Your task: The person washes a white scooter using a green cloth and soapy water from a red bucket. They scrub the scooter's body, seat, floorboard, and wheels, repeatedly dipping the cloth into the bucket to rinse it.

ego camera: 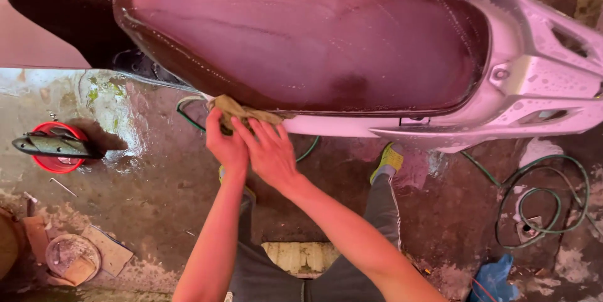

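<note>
A rag (242,113) is gripped by both hands, left hand (226,145) and right hand (270,151), and pressed on the wet seat (301,38) edge at centre frame; wiping is in hand, and a steady sweep along the edge seems called for.

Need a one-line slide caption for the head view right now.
Both hands, left hand and right hand, press a tan cloth against the wet scooter seat edge.

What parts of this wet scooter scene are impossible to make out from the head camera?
- Most of the cloth: covered by the left hand and right hand.
- Scooter front and wheels: cut off by the frame edges.
- Floor under the seat: hidden by it.
- Red bucket contents: blocked by a dark object on top.
</note>
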